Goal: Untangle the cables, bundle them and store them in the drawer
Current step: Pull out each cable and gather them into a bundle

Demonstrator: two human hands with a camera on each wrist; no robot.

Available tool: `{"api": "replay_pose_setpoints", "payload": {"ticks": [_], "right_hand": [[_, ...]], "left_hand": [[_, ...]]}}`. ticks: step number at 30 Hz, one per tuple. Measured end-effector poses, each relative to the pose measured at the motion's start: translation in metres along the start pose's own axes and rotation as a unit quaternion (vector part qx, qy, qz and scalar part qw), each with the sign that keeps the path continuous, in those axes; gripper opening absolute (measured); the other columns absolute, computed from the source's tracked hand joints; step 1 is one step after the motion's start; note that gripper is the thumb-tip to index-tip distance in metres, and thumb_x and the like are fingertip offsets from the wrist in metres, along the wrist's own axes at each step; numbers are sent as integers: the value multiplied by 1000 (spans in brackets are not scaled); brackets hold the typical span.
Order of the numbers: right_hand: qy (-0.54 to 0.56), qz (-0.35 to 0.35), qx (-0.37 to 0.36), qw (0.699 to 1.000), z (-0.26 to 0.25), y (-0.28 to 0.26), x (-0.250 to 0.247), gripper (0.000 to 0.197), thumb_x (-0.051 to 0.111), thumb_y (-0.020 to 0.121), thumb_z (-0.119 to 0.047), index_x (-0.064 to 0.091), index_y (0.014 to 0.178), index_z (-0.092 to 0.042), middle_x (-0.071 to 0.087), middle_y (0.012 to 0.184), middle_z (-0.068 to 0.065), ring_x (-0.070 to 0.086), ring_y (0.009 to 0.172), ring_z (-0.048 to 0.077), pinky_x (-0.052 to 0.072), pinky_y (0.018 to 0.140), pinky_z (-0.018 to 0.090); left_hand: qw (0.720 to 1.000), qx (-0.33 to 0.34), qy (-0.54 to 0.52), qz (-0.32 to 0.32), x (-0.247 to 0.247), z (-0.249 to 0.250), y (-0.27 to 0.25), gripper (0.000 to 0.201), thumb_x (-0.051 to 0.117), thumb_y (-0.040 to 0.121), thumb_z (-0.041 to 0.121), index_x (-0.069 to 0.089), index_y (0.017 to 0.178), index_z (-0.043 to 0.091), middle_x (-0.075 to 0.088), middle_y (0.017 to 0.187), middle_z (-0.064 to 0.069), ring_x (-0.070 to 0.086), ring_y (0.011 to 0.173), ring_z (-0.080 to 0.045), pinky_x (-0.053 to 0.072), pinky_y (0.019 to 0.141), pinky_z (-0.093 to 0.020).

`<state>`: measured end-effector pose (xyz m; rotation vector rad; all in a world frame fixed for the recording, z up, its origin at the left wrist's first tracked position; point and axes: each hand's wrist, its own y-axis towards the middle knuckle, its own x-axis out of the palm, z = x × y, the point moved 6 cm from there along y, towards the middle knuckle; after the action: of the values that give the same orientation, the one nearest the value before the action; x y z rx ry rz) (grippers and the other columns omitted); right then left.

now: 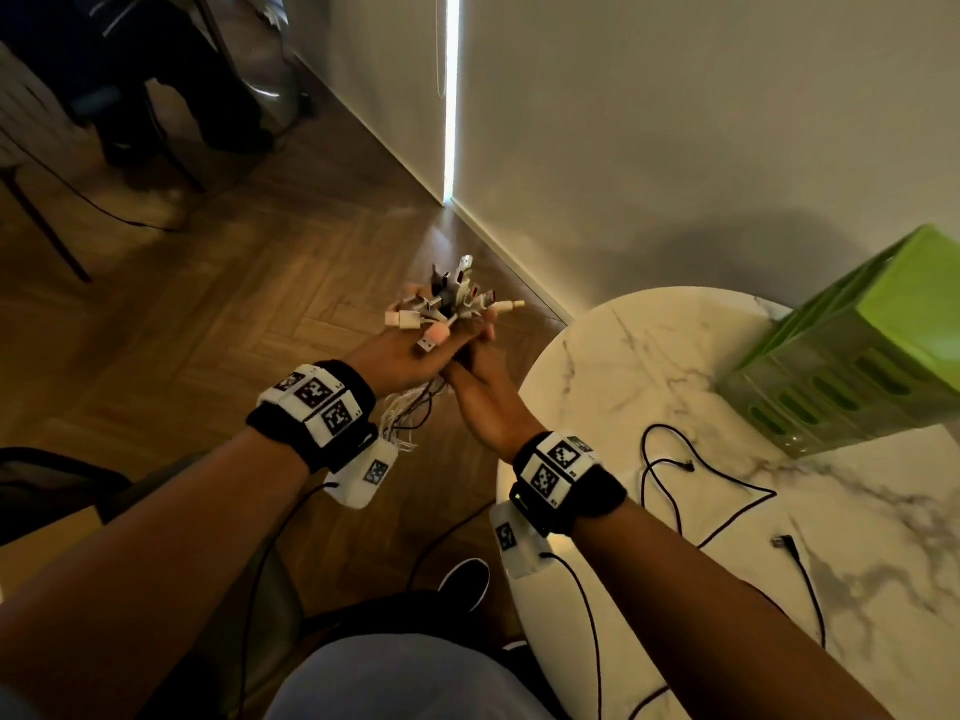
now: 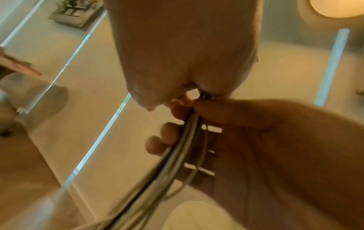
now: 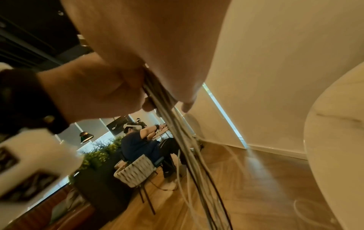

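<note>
A bundle of white and dark cables (image 1: 448, 304) stands up between my two hands over the floor, left of the table, its plugs fanned out at the top. My left hand (image 1: 408, 353) grips the bundle from the left and my right hand (image 1: 480, 356) grips it from the right, palms close together. The loose strands (image 1: 410, 415) hang down under my left wrist. The left wrist view shows my right hand's fingers (image 2: 157, 146) curled round the cables (image 2: 183, 149). In the right wrist view the cables (image 3: 189, 149) trail down toward the floor. One black cable (image 1: 675, 480) lies loose on the marble table.
A round white marble table (image 1: 649, 366) stands to my right. On its far right side sits a green plastic drawer unit (image 1: 857, 356). The wall runs close behind it. A wooden floor lies below my hands, and a seated person (image 3: 138, 143) and a chair (image 3: 135, 172) are farther off.
</note>
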<state>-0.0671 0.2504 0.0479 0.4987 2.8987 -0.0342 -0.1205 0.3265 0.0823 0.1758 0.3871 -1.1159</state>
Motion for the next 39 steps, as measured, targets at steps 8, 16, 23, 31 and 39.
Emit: {"api": "replay_pose_setpoints", "payload": {"ticks": [8, 16, 23, 31, 39], "right_hand": [[53, -23, 24, 998, -17, -13, -10, 14, 52, 91, -33, 58, 79, -32, 47, 57, -8, 43, 49, 12, 40, 52, 38], [31, -36, 137, 989, -8, -14, -38, 34, 38, 100, -31, 60, 106, -6, 54, 93, 23, 49, 82, 25, 46, 77, 46], [289, 20, 165, 943, -32, -31, -68, 22, 47, 91, -21, 39, 71, -15, 34, 62, 1, 32, 58, 16, 28, 61, 31], [334, 19, 57, 941, -76, -38, -97, 24, 57, 75, -29, 40, 64, -17, 56, 67, 5, 61, 84, 28, 40, 95, 40], [447, 162, 16, 879, -89, -42, -109, 42, 31, 103, -18, 45, 64, -16, 46, 52, 1, 66, 64, 23, 35, 113, 54]], "left_hand": [[912, -108, -367, -146, 7, 16, 8, 44, 90, 60, 58, 70, 73, 22, 60, 97, -3, 59, 87, -14, 49, 82, -32], [997, -75, 3, -7, 25, 8, 27, 23, 66, 89, 65, 64, 84, 42, 67, 87, -2, 69, 96, -27, 50, 88, -39], [943, -81, -133, -294, 70, 17, 8, 49, 70, 87, -5, 52, 124, 22, 62, 117, 8, 64, 101, 11, 55, 89, -21], [976, 43, 198, -83, 25, -23, 65, 34, 68, 92, 42, 69, 113, 14, 69, 101, 0, 64, 92, -16, 48, 88, -40], [992, -7, 129, -4, 45, -31, 47, 18, 57, 96, 42, 59, 105, 26, 71, 86, 1, 71, 76, -24, 54, 68, -33]]}}
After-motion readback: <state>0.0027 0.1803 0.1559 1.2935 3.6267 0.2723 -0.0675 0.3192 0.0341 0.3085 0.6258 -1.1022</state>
